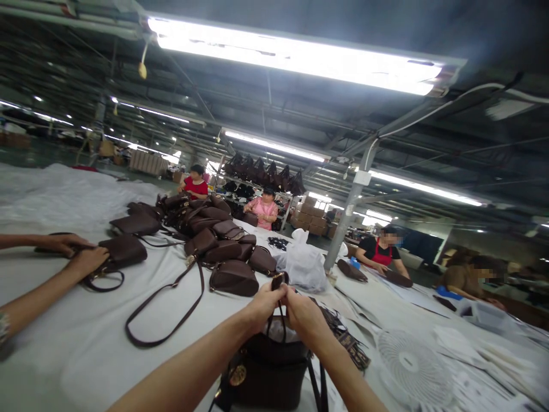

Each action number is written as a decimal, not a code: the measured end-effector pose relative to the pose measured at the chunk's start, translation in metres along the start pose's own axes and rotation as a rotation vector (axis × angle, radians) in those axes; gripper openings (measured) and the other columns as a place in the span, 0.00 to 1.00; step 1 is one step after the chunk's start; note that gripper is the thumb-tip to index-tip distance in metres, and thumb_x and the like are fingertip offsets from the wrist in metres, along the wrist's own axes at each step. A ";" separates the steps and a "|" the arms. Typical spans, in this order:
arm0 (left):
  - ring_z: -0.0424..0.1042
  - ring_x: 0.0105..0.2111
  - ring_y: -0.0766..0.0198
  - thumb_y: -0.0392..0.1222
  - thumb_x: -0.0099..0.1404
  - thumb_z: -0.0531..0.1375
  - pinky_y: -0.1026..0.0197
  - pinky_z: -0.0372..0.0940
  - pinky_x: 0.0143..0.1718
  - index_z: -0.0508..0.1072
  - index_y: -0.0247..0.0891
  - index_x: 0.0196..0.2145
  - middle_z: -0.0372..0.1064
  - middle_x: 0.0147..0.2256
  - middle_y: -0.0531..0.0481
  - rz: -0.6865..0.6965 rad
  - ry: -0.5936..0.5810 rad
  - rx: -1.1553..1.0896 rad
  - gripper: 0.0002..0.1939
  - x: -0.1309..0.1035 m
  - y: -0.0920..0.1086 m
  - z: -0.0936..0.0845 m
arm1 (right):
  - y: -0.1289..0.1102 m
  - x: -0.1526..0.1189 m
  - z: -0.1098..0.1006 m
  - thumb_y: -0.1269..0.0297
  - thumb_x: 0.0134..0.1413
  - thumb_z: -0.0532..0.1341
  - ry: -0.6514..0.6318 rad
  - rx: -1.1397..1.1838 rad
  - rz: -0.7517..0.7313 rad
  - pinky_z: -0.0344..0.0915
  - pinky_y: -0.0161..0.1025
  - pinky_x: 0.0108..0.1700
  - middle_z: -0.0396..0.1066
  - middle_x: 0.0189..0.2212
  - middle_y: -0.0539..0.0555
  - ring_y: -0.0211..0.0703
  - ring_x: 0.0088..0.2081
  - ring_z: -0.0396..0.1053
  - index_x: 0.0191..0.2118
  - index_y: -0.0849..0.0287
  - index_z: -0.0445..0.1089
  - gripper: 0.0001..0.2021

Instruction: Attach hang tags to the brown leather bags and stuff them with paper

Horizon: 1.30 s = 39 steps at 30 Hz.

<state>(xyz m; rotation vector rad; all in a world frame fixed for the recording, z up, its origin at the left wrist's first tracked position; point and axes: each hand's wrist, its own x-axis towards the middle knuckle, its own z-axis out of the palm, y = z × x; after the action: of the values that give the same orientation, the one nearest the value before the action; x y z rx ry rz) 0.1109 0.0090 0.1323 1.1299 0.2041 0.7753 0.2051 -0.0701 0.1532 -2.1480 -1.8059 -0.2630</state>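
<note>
A dark brown handbag stands upright on the table in front of me, with a round gold emblem low on its left side. White filling shows in its open top. Above that opening, my left hand and my right hand meet, fingers closed together on a thin dark strap. A small dark piece sticks up past the fingertips; its details are too blurred to tell. The strap runs down from the hands toward the bag's mouth.
Brown handbags lie heaped ahead, one long strap looping leftward. A co-worker's hands handle another bag at left. Right are dark tags, a white fan and a metal post. Several people work beyond.
</note>
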 end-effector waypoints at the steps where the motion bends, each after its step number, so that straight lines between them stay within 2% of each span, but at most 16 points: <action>1: 0.72 0.33 0.57 0.58 0.43 0.70 0.56 0.64 0.42 0.71 0.34 0.31 0.74 0.29 0.45 0.025 0.019 -0.047 0.27 0.000 -0.002 0.004 | -0.002 0.002 0.001 0.71 0.62 0.44 0.001 0.027 -0.008 0.57 0.35 0.35 0.74 0.33 0.60 0.44 0.35 0.71 0.43 0.62 0.66 0.15; 4: 0.73 0.28 0.58 0.50 0.46 0.71 0.57 0.66 0.36 0.69 0.35 0.30 0.74 0.26 0.46 0.045 0.109 -0.172 0.21 0.001 -0.005 0.008 | -0.005 0.002 0.001 0.67 0.63 0.45 -0.024 0.144 -0.040 0.59 0.34 0.36 0.73 0.32 0.57 0.41 0.33 0.69 0.37 0.59 0.66 0.13; 6: 0.72 0.24 0.60 0.43 0.50 0.70 0.59 0.67 0.30 0.67 0.35 0.27 0.73 0.24 0.47 0.007 0.194 -0.262 0.16 0.006 -0.002 0.002 | -0.002 -0.004 0.001 0.64 0.63 0.46 -0.062 0.230 -0.039 0.59 0.33 0.33 0.70 0.26 0.52 0.38 0.28 0.67 0.31 0.58 0.64 0.13; 10: 0.64 0.17 0.72 0.35 0.58 0.65 0.67 0.63 0.22 0.62 0.36 0.26 0.66 0.20 0.54 0.022 0.336 -0.375 0.12 0.022 0.025 -0.036 | 0.026 -0.028 0.001 0.62 0.61 0.46 -0.184 0.428 0.063 0.57 0.32 0.25 0.60 0.18 0.45 0.36 0.20 0.61 0.29 0.56 0.62 0.12; 13: 0.51 0.13 0.81 0.32 0.62 0.62 0.74 0.53 0.17 0.61 0.36 0.27 0.65 0.21 0.57 0.066 0.366 -0.369 0.12 0.030 0.051 -0.065 | 0.052 -0.042 -0.006 0.58 0.60 0.47 -0.118 0.398 0.110 0.59 0.33 0.27 0.63 0.21 0.47 0.38 0.24 0.63 0.32 0.57 0.65 0.14; 16: 0.50 0.14 0.81 0.30 0.61 0.62 0.74 0.50 0.16 0.64 0.34 0.28 0.68 0.24 0.52 -0.002 0.242 -0.289 0.08 0.028 0.062 -0.066 | 0.055 -0.040 -0.020 0.57 0.60 0.48 -0.034 0.185 0.004 0.61 0.36 0.35 0.69 0.29 0.52 0.42 0.32 0.67 0.32 0.56 0.68 0.15; 19: 0.57 0.16 0.76 0.30 0.56 0.65 0.71 0.52 0.16 0.67 0.31 0.27 0.72 0.26 0.44 -0.166 0.014 -0.117 0.08 0.021 0.053 -0.041 | 0.036 -0.027 -0.034 0.61 0.61 0.48 -0.088 -0.018 -0.050 0.58 0.36 0.35 0.73 0.32 0.53 0.42 0.34 0.69 0.34 0.55 0.70 0.14; 22: 0.60 0.17 0.73 0.33 0.54 0.65 0.70 0.51 0.16 0.66 0.33 0.24 0.70 0.22 0.49 -0.244 -0.186 0.186 0.09 0.018 0.038 -0.015 | 0.017 -0.013 -0.041 0.63 0.62 0.49 -0.101 -0.180 -0.015 0.55 0.35 0.33 0.76 0.33 0.54 0.43 0.35 0.71 0.36 0.55 0.71 0.13; 24: 0.59 0.17 0.73 0.35 0.53 0.64 0.70 0.50 0.16 0.68 0.33 0.24 0.69 0.21 0.51 -0.264 -0.268 0.318 0.07 0.018 0.032 -0.006 | 0.013 -0.007 -0.042 0.63 0.62 0.50 -0.099 -0.227 0.004 0.55 0.35 0.32 0.77 0.33 0.55 0.44 0.36 0.72 0.35 0.55 0.72 0.13; 27: 0.57 0.15 0.72 0.33 0.48 0.65 0.69 0.49 0.15 0.70 0.33 0.23 0.68 0.20 0.52 -0.317 -0.354 0.408 0.06 0.020 0.032 -0.003 | 0.016 -0.004 -0.043 0.63 0.61 0.53 -0.096 -0.194 -0.004 0.57 0.34 0.33 0.77 0.33 0.54 0.44 0.37 0.73 0.36 0.55 0.73 0.12; 29: 0.56 0.14 0.72 0.33 0.46 0.65 0.68 0.48 0.14 0.69 0.35 0.21 0.64 0.17 0.55 -0.346 -0.396 0.470 0.06 0.021 0.036 -0.003 | 0.020 -0.005 -0.044 0.61 0.59 0.56 -0.022 -0.159 0.034 0.59 0.35 0.34 0.76 0.36 0.55 0.45 0.37 0.73 0.41 0.57 0.72 0.10; 30: 0.55 0.13 0.72 0.33 0.45 0.65 0.68 0.48 0.14 0.69 0.35 0.21 0.62 0.16 0.56 -0.356 -0.412 0.497 0.06 0.021 0.038 -0.003 | 0.021 -0.005 -0.045 0.60 0.56 0.59 0.033 -0.148 0.051 0.60 0.35 0.34 0.75 0.40 0.57 0.45 0.38 0.72 0.46 0.58 0.70 0.13; 32: 0.55 0.13 0.71 0.33 0.45 0.65 0.67 0.47 0.14 0.70 0.36 0.21 0.61 0.15 0.57 -0.374 -0.446 0.545 0.06 0.023 0.041 -0.001 | 0.021 -0.005 -0.048 0.61 0.51 0.64 0.109 -0.153 0.019 0.63 0.36 0.36 0.67 0.53 0.62 0.48 0.42 0.71 0.59 0.60 0.60 0.29; 34: 0.55 0.14 0.71 0.33 0.44 0.65 0.67 0.48 0.14 0.70 0.37 0.20 0.61 0.15 0.56 -0.393 -0.481 0.586 0.06 0.026 0.043 0.000 | 0.019 -0.004 -0.051 0.64 0.49 0.65 0.054 -0.169 -0.116 0.64 0.36 0.38 0.60 0.59 0.62 0.49 0.46 0.70 0.65 0.56 0.49 0.39; 36: 0.55 0.14 0.70 0.33 0.43 0.66 0.66 0.49 0.15 0.70 0.37 0.19 0.62 0.15 0.56 -0.410 -0.511 0.618 0.07 0.028 0.044 0.000 | 0.018 -0.004 -0.055 0.65 0.53 0.62 -0.077 -0.173 -0.233 0.64 0.35 0.39 0.65 0.55 0.59 0.48 0.45 0.71 0.65 0.53 0.51 0.34; 39: 0.58 0.16 0.69 0.33 0.43 0.65 0.67 0.52 0.16 0.72 0.36 0.23 0.63 0.17 0.56 -0.387 -0.543 0.631 0.07 0.030 0.044 -0.004 | 0.018 -0.005 -0.055 0.63 0.60 0.57 -0.171 -0.202 -0.245 0.63 0.34 0.39 0.73 0.45 0.57 0.46 0.42 0.72 0.56 0.57 0.62 0.19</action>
<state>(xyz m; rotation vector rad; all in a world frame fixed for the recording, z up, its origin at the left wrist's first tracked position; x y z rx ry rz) 0.1109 0.0400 0.1752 1.7856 0.2044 0.0268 0.2257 -0.0971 0.2005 -2.1341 -2.2313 -0.3400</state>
